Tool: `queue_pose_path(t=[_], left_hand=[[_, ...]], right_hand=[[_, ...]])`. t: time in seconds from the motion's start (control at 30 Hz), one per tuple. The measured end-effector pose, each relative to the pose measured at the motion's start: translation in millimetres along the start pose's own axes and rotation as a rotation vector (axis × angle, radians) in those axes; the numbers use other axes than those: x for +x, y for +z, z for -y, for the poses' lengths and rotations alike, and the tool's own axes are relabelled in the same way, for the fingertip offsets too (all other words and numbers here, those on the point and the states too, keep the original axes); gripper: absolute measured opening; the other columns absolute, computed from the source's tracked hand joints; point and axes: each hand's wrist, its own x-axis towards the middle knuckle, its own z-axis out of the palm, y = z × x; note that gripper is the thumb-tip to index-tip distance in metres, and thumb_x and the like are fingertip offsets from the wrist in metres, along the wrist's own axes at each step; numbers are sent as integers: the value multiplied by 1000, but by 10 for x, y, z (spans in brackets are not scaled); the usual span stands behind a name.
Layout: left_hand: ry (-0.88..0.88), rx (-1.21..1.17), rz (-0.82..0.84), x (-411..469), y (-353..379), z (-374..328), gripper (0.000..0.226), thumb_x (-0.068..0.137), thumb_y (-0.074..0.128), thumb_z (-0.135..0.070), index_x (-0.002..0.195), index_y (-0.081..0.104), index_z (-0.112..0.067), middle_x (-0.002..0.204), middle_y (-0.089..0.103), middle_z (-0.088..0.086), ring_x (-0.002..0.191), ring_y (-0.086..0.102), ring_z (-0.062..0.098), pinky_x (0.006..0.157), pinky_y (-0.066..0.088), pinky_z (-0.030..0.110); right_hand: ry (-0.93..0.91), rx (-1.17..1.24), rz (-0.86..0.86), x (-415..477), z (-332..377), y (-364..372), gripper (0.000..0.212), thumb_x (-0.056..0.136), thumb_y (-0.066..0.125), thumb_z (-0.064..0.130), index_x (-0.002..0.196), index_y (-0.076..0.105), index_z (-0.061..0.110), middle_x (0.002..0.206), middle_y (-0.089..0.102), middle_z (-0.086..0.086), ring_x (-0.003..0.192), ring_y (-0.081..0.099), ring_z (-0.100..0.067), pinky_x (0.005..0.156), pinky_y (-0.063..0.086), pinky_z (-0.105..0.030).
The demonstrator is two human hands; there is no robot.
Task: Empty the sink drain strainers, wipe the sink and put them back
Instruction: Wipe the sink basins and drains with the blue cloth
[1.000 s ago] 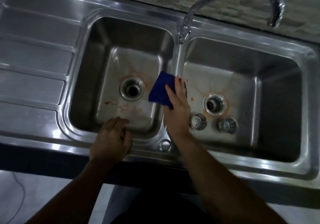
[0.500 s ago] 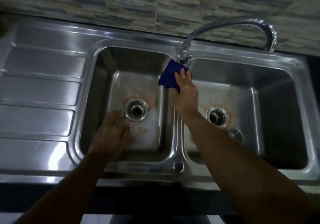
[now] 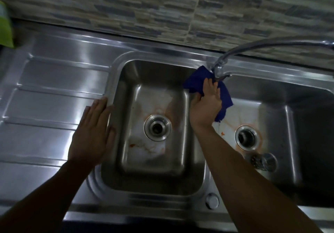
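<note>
Blue cloth [image 3: 194,82] was gripped in the right hand [image 3: 206,106] by the faucet base [image 3: 217,70], left hand [image 3: 92,133] flat and open on the drainboard [image 3: 54,97], so mid-wipe I'd say, stained basins next.

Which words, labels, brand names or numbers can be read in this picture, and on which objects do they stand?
None: no text shows on the sink, the faucet, the blue cloth, the strainer or the wall tiles.
</note>
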Motion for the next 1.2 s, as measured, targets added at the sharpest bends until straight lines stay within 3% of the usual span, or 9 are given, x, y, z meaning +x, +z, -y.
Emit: queue_pose_path(t=[0.27,0.47,0.67,0.83,0.9,1.03,1.1,1.17,1.2], left_hand=[[-7,-60,-50,30,19,26,55,100,40,-32,149,44,-8,163,30,12,154,21,25,129,11,39],[5,-72,-106,38,84,73,51,101,39,-30,147,47,-10,162,33,9,154,24,23,128,16,41],[27,-77,-132,35,95,95,51,101,39,-27,147,46,-7,161,35,11,153,26,24,125,22,48],[67,0,-172,31,118,141,55,98,39,-24,150,44,-8,162,33,9,153,25,27,124,21,55],[0,25,-196,25,134,122,56,98,38,-26,151,41,-8,163,30,13,154,21,32,125,17,56],[-52,122,-185,27,135,77,59,101,32,-30,153,35,-1,162,26,24,153,18,41,125,15,55],[-48,152,-166,37,105,53,59,101,33,-28,152,34,1,161,28,25,152,21,42,124,19,55],[-32,130,-127,38,22,77,58,102,33,-27,152,34,1,160,29,25,151,24,41,123,23,55],[-5,108,-95,27,-36,123,58,102,31,-28,152,33,2,160,29,24,151,25,40,123,24,54]], right_hand=[[124,-32,-118,136,280,295,51,90,58,0,141,54,4,147,51,-17,141,41,-36,117,33,-50],[-25,77,-22,274,630,591,51,95,54,0,144,51,11,152,46,-9,148,33,-28,124,21,-39],[-539,139,383,217,1124,910,56,85,54,-16,137,58,5,148,50,-15,144,39,-30,126,15,-39],[-744,177,676,500,1169,844,58,86,48,-20,138,55,2,148,50,-17,144,39,-30,126,16,-38],[-712,125,632,595,892,655,60,83,47,-22,137,56,1,147,51,-16,144,40,-30,125,18,-39],[-406,64,427,575,396,303,60,89,45,-17,141,54,11,151,48,-9,146,37,-27,125,16,-31],[-311,59,394,580,378,266,54,93,43,-12,139,54,13,139,57,-14,129,53,-30,109,37,-23],[-282,54,374,571,499,305,48,93,45,-8,136,55,11,122,64,-17,109,62,-29,88,37,-15],[-293,43,384,552,589,345,49,93,46,-8,137,55,10,124,64,-17,110,62,-30,91,35,-13]])
